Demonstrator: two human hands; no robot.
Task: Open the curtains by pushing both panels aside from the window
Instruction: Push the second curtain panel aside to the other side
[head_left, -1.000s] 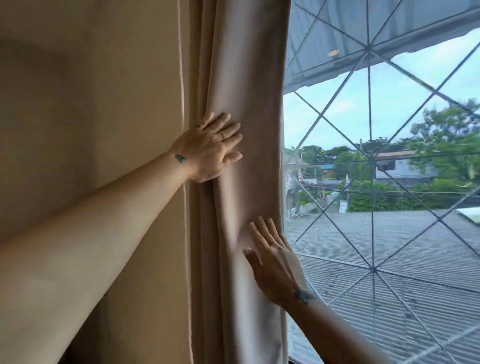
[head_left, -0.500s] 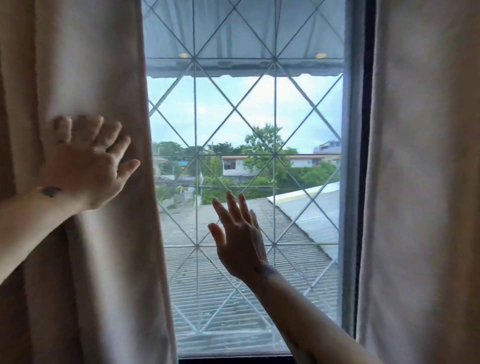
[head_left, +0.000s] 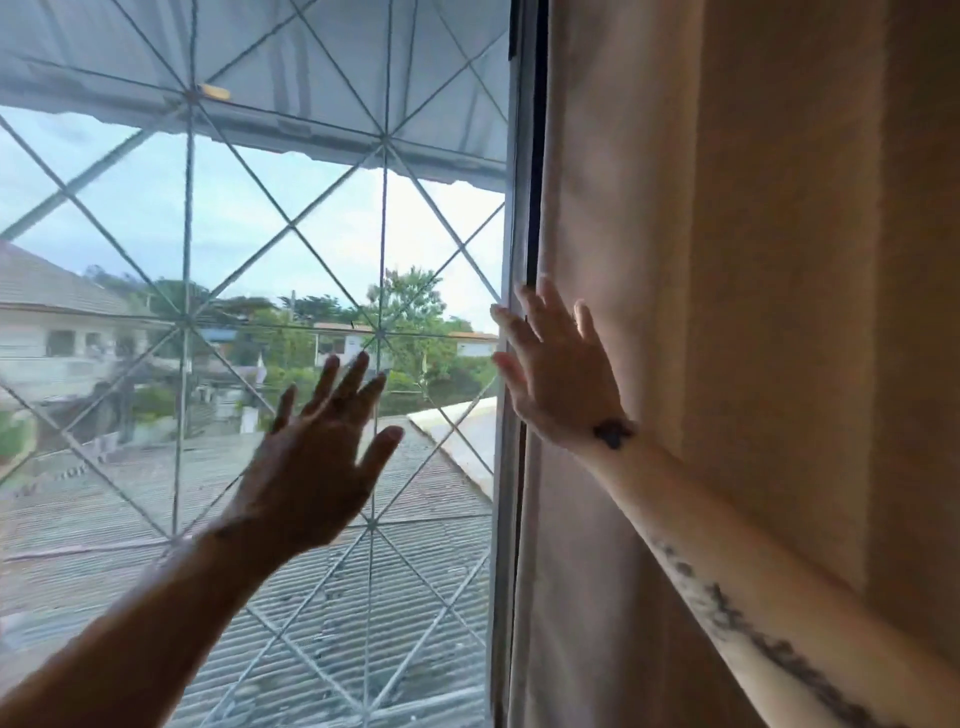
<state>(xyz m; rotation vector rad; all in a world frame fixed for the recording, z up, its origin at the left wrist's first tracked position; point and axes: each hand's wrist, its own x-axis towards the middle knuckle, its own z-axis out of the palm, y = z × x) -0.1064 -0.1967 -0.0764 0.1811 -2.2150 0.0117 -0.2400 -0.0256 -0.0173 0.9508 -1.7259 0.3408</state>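
The right beige curtain panel hangs at the right side of the window. My right hand is flat with fingers spread at the panel's inner edge, by the window frame. My left hand is raised in front of the glass, fingers apart, holding nothing and clear of any curtain. The left panel is out of view.
A metal grille of diagonal and vertical bars covers the window. Outside lie corrugated roofs, houses and trees. An awning spans the top.
The view has swung right, away from the left panel. My left hand has let go of the left panel and come in front of the glass. My right hand has reached the right panel's edge.
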